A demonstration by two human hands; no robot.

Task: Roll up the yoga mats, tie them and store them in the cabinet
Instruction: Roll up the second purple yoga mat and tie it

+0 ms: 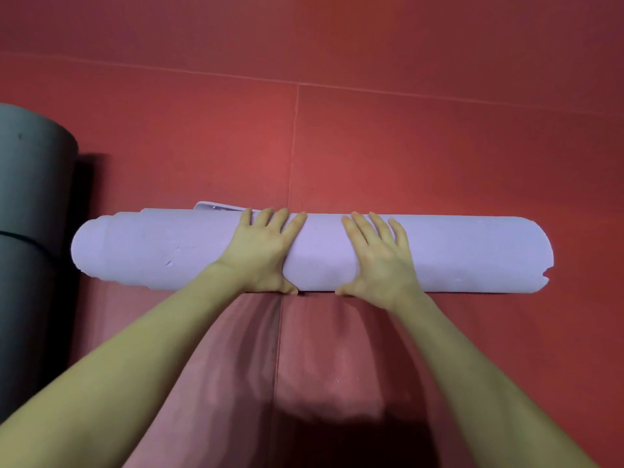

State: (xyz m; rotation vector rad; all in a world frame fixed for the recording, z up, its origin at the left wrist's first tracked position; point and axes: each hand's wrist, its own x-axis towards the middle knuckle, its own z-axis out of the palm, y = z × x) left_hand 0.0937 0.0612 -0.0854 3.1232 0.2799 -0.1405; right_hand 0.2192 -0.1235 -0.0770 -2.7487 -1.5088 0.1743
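From the head camera I look down at a purple yoga mat [439,251]. It is rolled into a fat tube and lies on its side on the red floor [439,130]. It runs from 9 o'clock to 3 o'clock across the middle of my view. The left end looks uneven, with inner layers poking out in steps. The right end has a small nick in its edge.

Both of my arms are bare and reach straight out toward 12 o'clock. The left hand [261,251] lies flat on top of the roll, just left of the middle. Its fingers are spread and straight and point to 12 o'clock, and its thumb hooks down the near side of the roll. The right hand [380,258] lies the same way just right of the middle, fingers spread and pointing away, thumb tucked low at the near side. Neither grip is clenched; both hands press on the mat with flat fingers. The two hands are near each other but do not touch.

A thin pale strip [216,206] peeks out behind the roll at about 11 o'clock. I cannot tell what it is.

At 9 o'clock, at the left edge, I see a dark grey roll [30,197]. It sits close to the purple mat's left end.
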